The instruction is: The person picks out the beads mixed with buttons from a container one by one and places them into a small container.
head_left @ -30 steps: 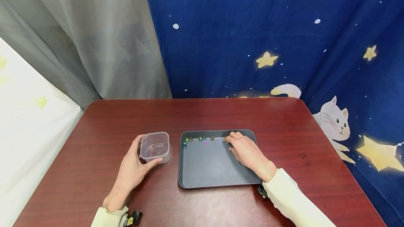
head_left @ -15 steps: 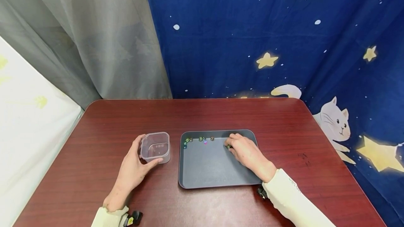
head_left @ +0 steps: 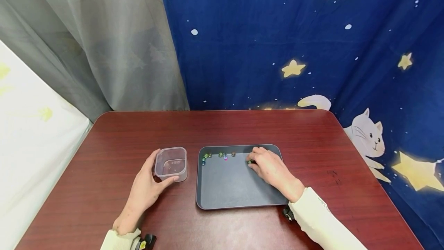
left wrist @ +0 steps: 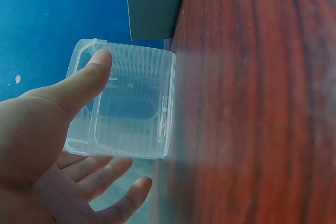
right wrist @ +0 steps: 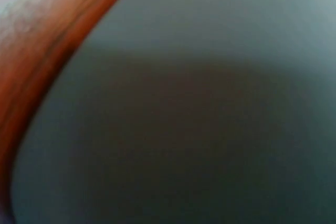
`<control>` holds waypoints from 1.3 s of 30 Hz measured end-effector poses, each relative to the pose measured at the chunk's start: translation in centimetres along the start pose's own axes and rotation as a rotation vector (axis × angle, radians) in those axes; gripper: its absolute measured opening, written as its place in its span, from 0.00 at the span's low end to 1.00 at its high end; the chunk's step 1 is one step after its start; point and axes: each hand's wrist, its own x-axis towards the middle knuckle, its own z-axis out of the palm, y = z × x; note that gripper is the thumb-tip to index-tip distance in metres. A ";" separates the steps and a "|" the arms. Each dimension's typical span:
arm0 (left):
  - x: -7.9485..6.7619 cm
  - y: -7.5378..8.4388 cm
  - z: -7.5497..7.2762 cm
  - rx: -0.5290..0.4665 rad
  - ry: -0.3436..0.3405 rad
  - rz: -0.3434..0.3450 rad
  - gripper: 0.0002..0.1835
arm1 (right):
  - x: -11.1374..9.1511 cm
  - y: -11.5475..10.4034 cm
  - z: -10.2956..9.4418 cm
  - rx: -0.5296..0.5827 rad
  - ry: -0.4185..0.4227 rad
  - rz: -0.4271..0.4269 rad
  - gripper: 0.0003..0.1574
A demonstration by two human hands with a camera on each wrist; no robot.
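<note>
My left hand (head_left: pixel 145 188) grips a clear plastic container (head_left: pixel 171 164) on the table, left of a dark grey tray (head_left: pixel 229 190). In the left wrist view the thumb (left wrist: pixel 86 80) lies along one wall of the container, with the fingers around the opposite side. Over the tray's right half, my right hand (head_left: pixel 272 169) pinches a small green glass marble (head_left: pixel 249 162) between thumb and fingertips. Several more marbles, among them a brown one (head_left: pixel 233 154) and a pink one (head_left: pixel 225 158), lie along the tray's far wall and in its far left corner.
Everything stands on a reddish-brown wooden table (head_left: pixel 243 228). Behind it hang a grey curtain (head_left: pixel 145 49) and a blue curtain (head_left: pixel 243 49) with stars. Blurred tray surface (right wrist: pixel 236 14) and a strip of table fill the right wrist view.
My right fingertips have drawn the green marble a little away from the tray's far wall and curled in on it. The left hand and container stay in place.
</note>
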 end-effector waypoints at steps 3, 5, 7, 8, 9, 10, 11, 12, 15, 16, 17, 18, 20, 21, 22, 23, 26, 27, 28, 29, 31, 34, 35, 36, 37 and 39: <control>0.0 -0.1 0.0 0.006 0.007 0.014 0.55 | 0.1 -0.1 0.0 0.001 0.001 0.003 0.09; 0.0 -0.1 0.0 0.006 0.008 0.020 0.55 | 0.2 -0.2 0.0 0.003 0.001 0.007 0.09; 0.0 -0.1 -0.1 0.002 0.005 0.023 0.56 | 0.3 -0.3 0.0 0.005 0.006 0.007 0.09; 0.0 0.0 -0.1 0.000 0.002 0.021 0.55 | 0.4 -0.4 -0.1 0.009 0.011 0.008 0.08; -0.1 0.0 -0.2 -0.006 -0.002 0.019 0.55 | 0.4 -0.4 -0.1 0.011 0.017 0.007 0.08; -0.1 0.0 -0.2 -0.006 -0.006 0.016 0.56 | 0.4 -0.4 -0.1 0.015 0.026 0.004 0.08; -0.1 0.0 -0.2 -0.005 -0.008 0.016 0.56 | 0.5 -0.4 -0.1 0.018 0.034 0.001 0.08; -0.2 0.0 -0.2 -0.007 -0.009 0.016 0.56 | 0.5 -0.5 -0.2 0.020 0.041 -0.001 0.08; -0.2 0.1 -0.2 -0.013 -0.012 0.018 0.56 | 0.6 -0.7 -0.4 0.024 0.060 -0.002 0.08; -0.1 0.1 -0.2 -0.016 -0.010 0.020 0.56 | 0.7 -0.8 -0.5 0.024 0.064 0.000 0.08; -0.1 0.1 -0.2 -0.021 -0.009 0.024 0.56 | 0.8 -0.8 -0.5 0.021 0.066 0.002 0.08; -0.1 0.1 -0.2 -0.025 -0.009 0.026 0.56 | 0.8 -0.9 -0.6 0.016 0.070 0.004 0.08; -0.1 0.0 -0.1 -0.027 -0.009 0.028 0.56 | 0.9 -1.0 -0.7 0.013 0.072 0.008 0.09; -0.1 0.0 -0.1 -0.025 -0.011 0.026 0.56 | 1.0 -1.1 -0.7 0.014 0.074 0.008 0.09; -0.1 -0.1 0.0 -0.024 -0.011 0.026 0.56 | 1.0 -1.1 -0.7 0.017 0.077 0.009 0.09; -0.1 -0.1 0.0 -0.020 -0.012 0.025 0.55 | 1.1 -1.1 -0.7 0.022 0.081 0.011 0.09; -0.2 -0.3 0.0 -0.011 -0.013 0.021 0.55 | 1.2 -1.2 -0.8 0.049 0.091 0.017 0.08; -0.2 -0.3 0.0 -0.009 -0.011 0.021 0.55 | 1.3 -1.3 -0.8 0.059 0.093 0.020 0.08; -0.2 -0.3 0.0 -0.009 -0.011 0.022 0.55 | 1.4 -1.3 -0.8 0.069 0.094 0.022 0.08; -0.1 -0.3 0.0 -0.011 -0.009 0.023 0.56 | 1.5 -1.4 -0.9 0.077 0.094 0.023 0.08; -0.1 -0.3 0.0 -0.016 -0.008 0.024 0.55 | 1.6 -1.4 -1.0 0.087 0.094 0.024 0.09; -0.1 -0.1 0.0 -0.029 -0.013 0.023 0.55 | 1.7 -1.5 -1.2 0.094 0.093 0.023 0.09; -0.1 -0.1 0.0 -0.032 -0.012 0.023 0.55 | 1.7 -1.6 -1.2 0.097 0.094 0.023 0.09; -0.1 0.0 0.0 -0.033 -0.014 0.021 0.55 | 1.8 -1.6 -1.3 0.103 0.095 0.023 0.09; -0.1 0.0 0.0 -0.036 -0.013 0.019 0.55 | 1.8 -1.7 -1.4 0.110 0.097 0.024 0.09; -0.1 0.0 0.0 -0.039 -0.014 0.015 0.54 | 1.9 -1.9 -1.5 0.123 0.103 0.025 0.09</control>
